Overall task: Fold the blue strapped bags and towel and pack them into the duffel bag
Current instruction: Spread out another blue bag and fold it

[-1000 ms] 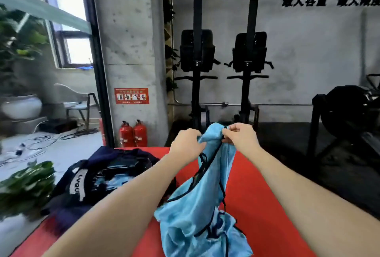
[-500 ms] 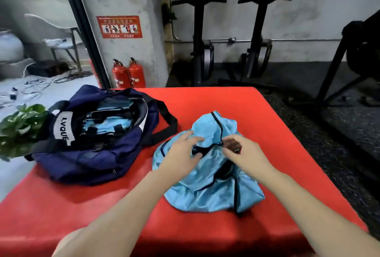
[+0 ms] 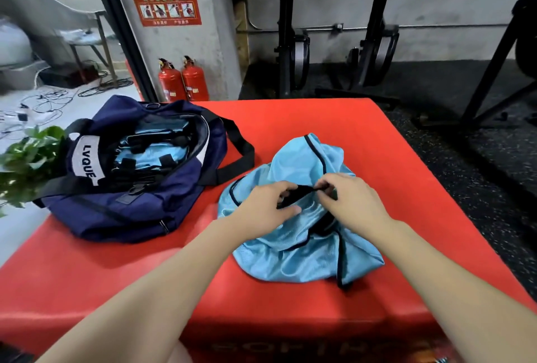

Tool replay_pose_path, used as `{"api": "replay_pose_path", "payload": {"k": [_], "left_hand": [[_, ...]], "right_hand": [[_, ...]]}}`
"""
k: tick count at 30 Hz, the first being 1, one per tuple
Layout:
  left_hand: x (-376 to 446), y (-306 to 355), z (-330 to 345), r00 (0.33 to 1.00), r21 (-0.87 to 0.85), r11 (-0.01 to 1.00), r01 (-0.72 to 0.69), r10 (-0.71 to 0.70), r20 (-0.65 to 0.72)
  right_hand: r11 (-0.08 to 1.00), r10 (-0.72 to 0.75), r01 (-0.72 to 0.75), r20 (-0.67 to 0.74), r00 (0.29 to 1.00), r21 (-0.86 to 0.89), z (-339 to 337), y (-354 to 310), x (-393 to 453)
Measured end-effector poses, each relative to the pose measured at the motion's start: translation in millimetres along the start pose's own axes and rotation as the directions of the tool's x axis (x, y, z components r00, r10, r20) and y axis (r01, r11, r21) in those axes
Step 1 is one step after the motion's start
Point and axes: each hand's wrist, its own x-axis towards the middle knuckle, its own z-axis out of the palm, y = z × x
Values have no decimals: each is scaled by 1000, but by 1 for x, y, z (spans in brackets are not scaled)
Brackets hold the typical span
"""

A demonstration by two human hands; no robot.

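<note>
A light blue bag (image 3: 293,249) with black trim lies crumpled on the red mat (image 3: 363,136), right of centre. Both hands rest on top of it. My left hand (image 3: 270,206) and my right hand (image 3: 345,200) each pinch one end of its black strap (image 3: 296,192), stretched between them. The navy duffel bag (image 3: 130,206) sits open on the mat's left part, marked LVQUE. Inside it lie folded light blue bags (image 3: 151,153) with black straps. No towel shows.
A green plant (image 3: 26,165) leans at the duffel's left. Two red fire extinguishers (image 3: 183,81) stand behind the mat by a concrete pillar. Black gym machines (image 3: 374,43) stand on the dark floor at the back and right. Cables lie on the floor at left.
A second ago I held the blue bag up in the air. It now lies on the mat, and both hands have closed on its black strap. The view has tilted down.
</note>
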Motion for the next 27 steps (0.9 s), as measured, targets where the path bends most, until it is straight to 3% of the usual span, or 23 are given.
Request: {"api": "replay_pose_path", "payload": {"k": [5, 9, 12, 15, 19, 23, 27], "left_hand": [[11, 17, -3, 993, -294, 954, -66, 33, -117], [8, 24, -11, 982, -342, 930, -136, 83, -167], [9, 20, -13, 974, -407, 904, -132, 42, -222], [10, 15, -16, 959, -444, 892, -85, -48, -278], [18, 0, -34, 881, -428, 902, -52, -161, -445], [23, -19, -60, 776, -366, 929, 44, -263, -574], [27, -38, -68, 715, -445, 889, 108, -381, -587]], "right_hand": [[893, -30, 94, -150, 988, 441, -9, -15, -2], [835, -1, 113, -204, 979, 539, -11, -15, -7], [814, 9, 101, -186, 982, 572, -11, -15, -8], [840, 27, 63, -157, 987, 539, -8, -13, -11], [892, -5, 41, -81, 997, 450, -2, -9, -14], [971, -70, 50, 74, 995, 234, -2, -7, -19], [996, -71, 55, 212, 975, 76, -1, -3, -24]]}}
